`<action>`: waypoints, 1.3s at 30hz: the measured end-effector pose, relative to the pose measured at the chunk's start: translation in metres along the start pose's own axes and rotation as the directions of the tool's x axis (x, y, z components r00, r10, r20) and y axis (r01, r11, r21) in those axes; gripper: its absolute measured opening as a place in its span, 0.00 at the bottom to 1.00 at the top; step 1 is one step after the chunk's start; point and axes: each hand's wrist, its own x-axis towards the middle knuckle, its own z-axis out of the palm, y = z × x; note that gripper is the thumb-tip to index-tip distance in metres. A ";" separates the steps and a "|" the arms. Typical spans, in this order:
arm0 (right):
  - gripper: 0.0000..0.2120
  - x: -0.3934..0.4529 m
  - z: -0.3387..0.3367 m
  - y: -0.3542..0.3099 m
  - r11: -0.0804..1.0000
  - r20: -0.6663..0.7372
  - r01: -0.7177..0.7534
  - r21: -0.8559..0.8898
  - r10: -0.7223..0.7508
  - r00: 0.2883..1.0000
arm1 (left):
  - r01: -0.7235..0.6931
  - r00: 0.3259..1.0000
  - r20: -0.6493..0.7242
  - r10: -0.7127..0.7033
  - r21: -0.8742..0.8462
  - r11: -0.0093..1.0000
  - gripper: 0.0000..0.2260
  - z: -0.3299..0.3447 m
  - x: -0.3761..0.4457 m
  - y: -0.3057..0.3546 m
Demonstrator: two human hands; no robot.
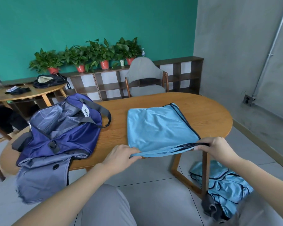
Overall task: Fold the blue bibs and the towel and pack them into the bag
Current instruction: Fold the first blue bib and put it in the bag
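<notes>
Pinching the near edge of the light-blue satin bib on the oval wooden bench, my left hand and right hand should lift evenly, laying corners squarely onto its far edge.

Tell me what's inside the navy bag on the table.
The navy bag gapes open, showing only grey lining and an inner divider. No bib or towel shows inside; its bottom and folded-over front are hidden.
</notes>
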 end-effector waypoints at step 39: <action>0.24 0.216 0.053 0.027 0.940 -0.095 0.013 -0.342 -0.048 0.994 | 0.306 0.698 -0.394 -0.599 -0.592 0.746 0.13 0.022 0.154 -0.091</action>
